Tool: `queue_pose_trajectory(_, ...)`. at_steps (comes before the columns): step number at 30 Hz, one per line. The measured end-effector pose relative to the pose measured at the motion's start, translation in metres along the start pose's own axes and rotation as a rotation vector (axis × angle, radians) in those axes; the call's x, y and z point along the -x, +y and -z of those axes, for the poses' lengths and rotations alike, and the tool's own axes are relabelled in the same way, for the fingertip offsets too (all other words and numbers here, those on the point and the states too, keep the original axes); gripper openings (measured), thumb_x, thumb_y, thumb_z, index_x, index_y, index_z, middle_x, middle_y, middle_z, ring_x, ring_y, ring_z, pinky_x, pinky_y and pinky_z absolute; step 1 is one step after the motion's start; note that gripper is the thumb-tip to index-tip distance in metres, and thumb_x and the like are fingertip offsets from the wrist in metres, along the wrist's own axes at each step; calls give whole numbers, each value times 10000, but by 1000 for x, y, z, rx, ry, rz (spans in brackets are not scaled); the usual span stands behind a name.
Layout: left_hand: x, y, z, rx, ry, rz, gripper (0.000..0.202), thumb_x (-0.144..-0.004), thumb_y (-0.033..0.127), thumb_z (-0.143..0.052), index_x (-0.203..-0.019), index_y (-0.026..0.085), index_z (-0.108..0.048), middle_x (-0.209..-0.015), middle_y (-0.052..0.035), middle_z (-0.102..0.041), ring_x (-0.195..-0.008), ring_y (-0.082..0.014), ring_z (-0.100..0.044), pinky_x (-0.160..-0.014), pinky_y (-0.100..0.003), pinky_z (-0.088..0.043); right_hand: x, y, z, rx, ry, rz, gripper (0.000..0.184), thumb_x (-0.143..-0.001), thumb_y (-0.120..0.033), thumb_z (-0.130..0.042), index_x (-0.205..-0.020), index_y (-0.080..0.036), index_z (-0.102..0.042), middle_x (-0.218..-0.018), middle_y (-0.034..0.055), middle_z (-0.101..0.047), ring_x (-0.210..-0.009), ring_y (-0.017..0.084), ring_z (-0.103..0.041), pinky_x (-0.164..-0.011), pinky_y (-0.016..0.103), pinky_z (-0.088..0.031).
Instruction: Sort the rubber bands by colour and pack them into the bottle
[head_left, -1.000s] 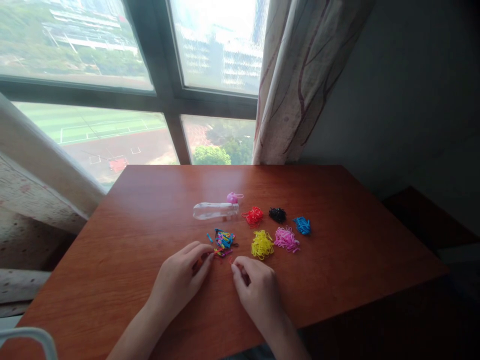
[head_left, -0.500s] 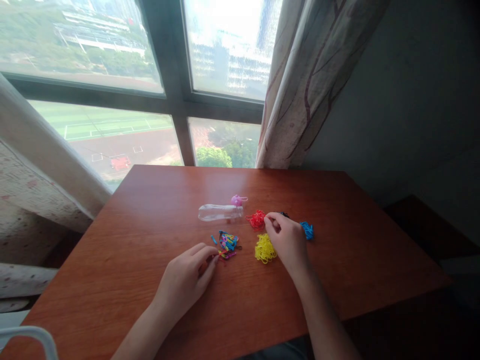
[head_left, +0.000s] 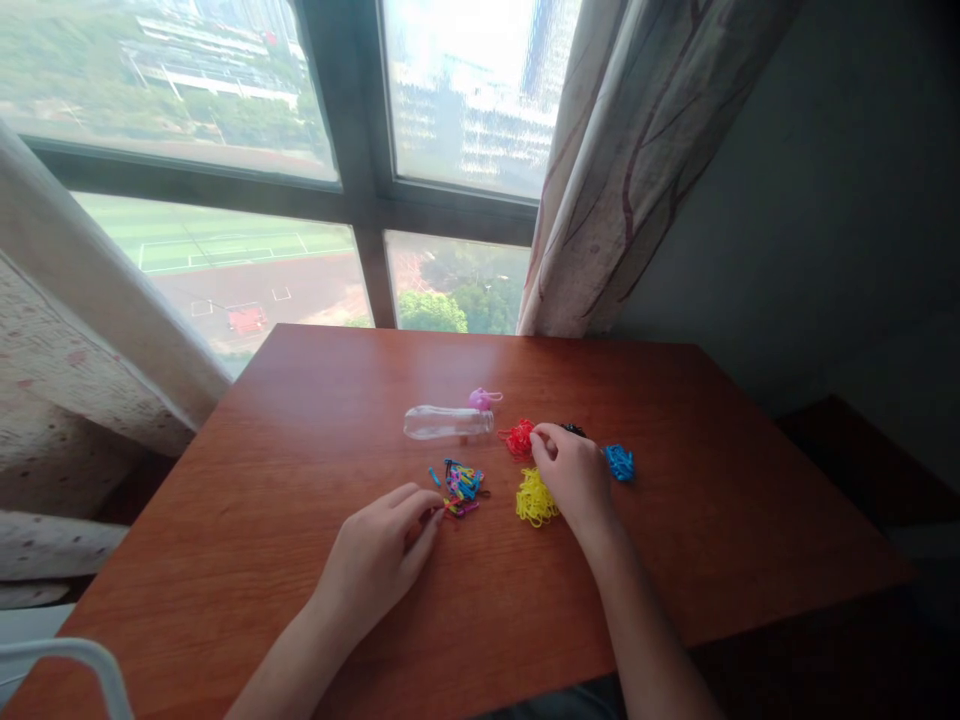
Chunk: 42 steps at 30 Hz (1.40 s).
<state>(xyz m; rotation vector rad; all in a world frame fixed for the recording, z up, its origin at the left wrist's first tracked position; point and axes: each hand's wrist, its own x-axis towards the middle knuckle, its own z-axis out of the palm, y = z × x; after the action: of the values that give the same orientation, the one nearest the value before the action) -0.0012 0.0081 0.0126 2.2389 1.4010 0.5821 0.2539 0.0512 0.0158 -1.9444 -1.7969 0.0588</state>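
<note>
My left hand (head_left: 386,535) is closed in a pinch at the near-left edge of a mixed pile of small rubber bands (head_left: 464,482). A reddish-orange rubber band (head_left: 448,507) shows at its fingertips. My right hand (head_left: 574,475) is also pinched, with its fingertips at the right edge of a pile of red rubber bands (head_left: 516,440). Whatever lies between those fingers is too small to make out. Below it sits a yellow rubber band pile (head_left: 535,498), partly covered by the hand. Black rubber bands (head_left: 574,430) peek out behind the knuckles, and blue ones (head_left: 620,463) lie further right.
A clear bottle (head_left: 446,423) lies on its side behind the mixed pile, beside a pink cap with a loop (head_left: 483,400). All rest on a brown wooden table (head_left: 337,400) against a window with curtains (head_left: 600,200). A white curved rail (head_left: 82,655) stands at lower left.
The camera view has shifted slightly, moving the scene a little to the right. My right hand has edged slightly left relative to the piles. My left hand keeps its pinch at the mixed pile.
</note>
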Motion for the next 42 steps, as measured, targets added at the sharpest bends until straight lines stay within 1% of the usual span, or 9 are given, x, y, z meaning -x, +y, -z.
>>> queue_pose_trajectory(5, 1, 0, 0, -12, -1, 3, 187, -956, 286, -469, -966, 247, -651, -848, 8, -663, -745, -143, -630, -668, -239, -444, 10, -7, 8, -80, 37, 30, 205, -916, -268, -531, -925, -228, -732, -769, 29, -732, -678, 171, -649, -628, 251, -382)
queue_pose_trajectory(9, 2, 0, 0, -34, -9, 7, 184, -956, 298, -470, -976, 251, -647, -852, 7, -663, -750, -147, -635, -658, -237, -446, 35, -23, 10, -167, 7, 81, 207, -933, -239, -510, -900, -216, -714, -767, 26, -725, -673, 159, -653, -643, 245, -385)
queue_pose_trajectory(15, 1, -2, -2, -81, 1, 37, 187, -951, 310, -475, -997, 261, -649, -899, 1, -668, -784, -154, -650, -668, -237, -464, 80, -46, -2, -257, -88, 152, 206, -938, -195, -497, -886, -220, -695, -732, 13, -696, -675, 152, -636, -650, 234, -379)
queue_pose_trajectory(20, 0, -3, -2, -115, 20, 45, 180, -937, 310, -487, -961, 269, -662, -895, 7, -663, -746, -144, -648, -638, -230, -459, 99, -50, -11, -302, -113, 142, 218, -938, -165, -483, -880, -218, -686, -744, 11, -697, -685, 152, -639, -660, 228, -386)
queue_pose_trajectory(26, 0, -1, -3, -141, -11, 38, 198, -948, 318, -471, -955, 274, -664, -915, 4, -665, -789, -156, -661, -667, -236, -471, 105, -50, -14, -289, -130, 134, 203, -927, -152, -494, -891, -226, -679, -775, 15, -702, -718, 160, -642, -673, 235, -381)
queue_pose_trajectory(29, -1, 0, -2, -127, -36, 40, 204, -953, 324, -468, -968, 267, -664, -937, -4, -669, -829, -168, -667, -710, -249, -483, 104, -50, -15, -277, -141, 135, 191, -921, -145, -502, -892, -226, -673, -780, 14, -702, -723, 160, -641, -672, 237, -374)
queue_pose_trajectory(32, -2, 0, -2, -97, -50, 34, 203, -956, 322, -470, -948, 261, -664, -929, -3, -672, -826, -164, -664, -710, -247, -480, 103, -51, -14, -266, -149, 132, 185, -918, -140, -506, -891, -226, -668, -784, 12, -704, -724, 161, -642, -670, 241, -368)
queue_pose_trajectory(36, -2, 1, -1, -66, -49, 13, 189, -954, 292, -478, -931, 259, -662, -925, 4, -678, -821, -151, -659, -711, -235, -473, 101, -53, -13, -265, -163, 136, 170, -916, -140, -520, -887, -228, -663, -777, 7, -703, -714, 159, -641, -659, 241, -363)
queue_pose_trajectory(42, -1, -3, -2, -51, -25, 35, 173, -951, 286, -479, -952, 252, -649, -911, 3, -672, -810, -154, -650, -709, -246, -465, 97, -66, -16, -263, -184, 178, 127, -910, -164, -567, -971, -237, -651, -787, -1, -701, -732, 166, -641, -664, 245, -365)
